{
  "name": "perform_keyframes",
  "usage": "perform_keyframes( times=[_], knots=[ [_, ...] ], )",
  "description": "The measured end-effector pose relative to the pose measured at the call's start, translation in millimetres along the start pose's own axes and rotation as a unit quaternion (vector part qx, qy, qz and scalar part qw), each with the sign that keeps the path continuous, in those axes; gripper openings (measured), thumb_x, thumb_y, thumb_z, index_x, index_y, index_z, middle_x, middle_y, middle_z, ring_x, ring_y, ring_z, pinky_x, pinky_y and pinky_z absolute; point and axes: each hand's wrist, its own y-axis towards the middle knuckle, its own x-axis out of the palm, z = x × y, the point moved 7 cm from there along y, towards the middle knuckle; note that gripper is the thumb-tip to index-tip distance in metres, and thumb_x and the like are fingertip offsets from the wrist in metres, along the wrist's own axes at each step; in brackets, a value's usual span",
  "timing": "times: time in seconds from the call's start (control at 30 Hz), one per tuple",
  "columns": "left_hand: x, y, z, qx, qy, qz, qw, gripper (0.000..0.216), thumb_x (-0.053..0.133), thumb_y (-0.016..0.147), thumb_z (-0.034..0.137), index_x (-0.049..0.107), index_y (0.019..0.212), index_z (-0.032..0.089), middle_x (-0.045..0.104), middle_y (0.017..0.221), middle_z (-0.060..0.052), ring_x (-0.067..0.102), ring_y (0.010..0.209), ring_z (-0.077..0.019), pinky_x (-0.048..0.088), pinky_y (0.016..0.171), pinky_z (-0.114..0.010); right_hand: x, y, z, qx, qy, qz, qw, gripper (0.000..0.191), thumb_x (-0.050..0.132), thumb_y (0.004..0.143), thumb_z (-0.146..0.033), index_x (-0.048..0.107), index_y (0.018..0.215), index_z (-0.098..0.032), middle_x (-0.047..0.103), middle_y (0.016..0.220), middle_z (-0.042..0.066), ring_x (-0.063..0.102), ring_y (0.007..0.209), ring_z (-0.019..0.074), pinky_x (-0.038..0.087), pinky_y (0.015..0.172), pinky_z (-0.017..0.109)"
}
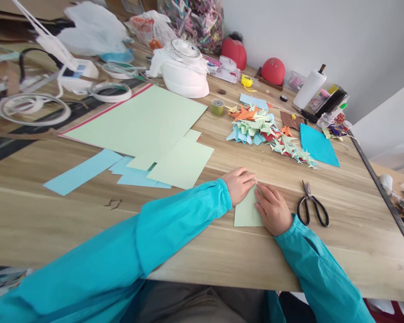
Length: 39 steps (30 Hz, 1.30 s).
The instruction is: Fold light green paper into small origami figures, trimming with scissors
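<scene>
Wooden table, pale wall behind. Small green sheet lies in front of me, under my hands. Left hand at its top edge, right hand over its right side; fingers held together on the paper, can't tell if either pinches it. Black-handled scissors near my right hand; folded paper pieces farther back, large green sheet off left.

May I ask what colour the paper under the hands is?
The paper is pale green; see the head view.
</scene>
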Motion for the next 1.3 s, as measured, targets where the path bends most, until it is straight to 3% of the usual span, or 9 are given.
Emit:
perform_keyframes(
  times=[0.2, 0.4, 0.7, 0.97, 1.3],
  knots=[
    [1, 1, 1, 0.008, 0.020, -0.012, 1.000, 0.031, 0.038, 0.088, 0.020, 0.061, 0.107, 0.012, 0.059, 0.117, -0.009, 0.049, 0.104, -0.0218, 0.043, 0.092, -0.038, 2, 0, 0, 0.003, -0.003, -0.006, 1.000, 0.033, 0.043, 0.088, -0.023, 0.057, 0.116, -0.013, 0.053, 0.126, 0.012, 0.043, 0.117, 0.0265, 0.046, 0.092, 0.043],
    [-6, 3, -1, -0.043, 0.031, 0.005, 0.999, 0.029, 0.040, 0.087, 0.022, 0.063, 0.104, 0.015, 0.050, 0.125, -0.013, 0.048, 0.105, -0.0242, 0.046, 0.085, -0.040, 1, 0, 0, 0.006, -0.007, -0.010, 1.000, 0.033, 0.041, 0.089, -0.023, 0.057, 0.116, -0.015, 0.053, 0.126, 0.011, 0.042, 0.118, 0.0260, 0.045, 0.093, 0.043],
    [-3, 4, 1, -0.007, 0.009, -0.010, 1.000, 0.031, 0.038, 0.088, 0.020, 0.062, 0.105, 0.012, 0.060, 0.114, -0.008, 0.048, 0.101, -0.0214, 0.045, 0.089, -0.037, 2, 0, 1, 0.001, -0.009, -0.014, 1.000, 0.034, 0.041, 0.089, -0.023, 0.057, 0.117, -0.013, 0.053, 0.125, 0.012, 0.043, 0.117, 0.0262, 0.045, 0.093, 0.043],
    [-5, 5, 0, -0.024, -0.018, -0.025, 0.999, 0.036, 0.046, 0.083, 0.035, 0.064, 0.104, 0.010, 0.060, 0.112, -0.011, 0.047, 0.102, -0.0247, 0.044, 0.090, -0.039, 3, 0, 2, 0.005, 0.007, -0.010, 1.000, 0.034, 0.042, 0.088, -0.023, 0.056, 0.118, -0.014, 0.052, 0.126, 0.012, 0.042, 0.118, 0.0257, 0.045, 0.093, 0.043],
    [-9, 7, 3, -0.054, -0.026, -0.045, 0.997, 0.038, 0.049, 0.080, 0.037, 0.064, 0.103, 0.011, 0.060, 0.113, -0.010, 0.046, 0.104, -0.0261, 0.043, 0.090, -0.039, 1, 1, 7, 0.003, 0.080, 0.003, 0.997, 0.034, 0.048, 0.085, -0.026, 0.057, 0.116, -0.016, 0.052, 0.125, 0.012, 0.043, 0.115, 0.0256, 0.042, 0.094, 0.044]
  ],
)
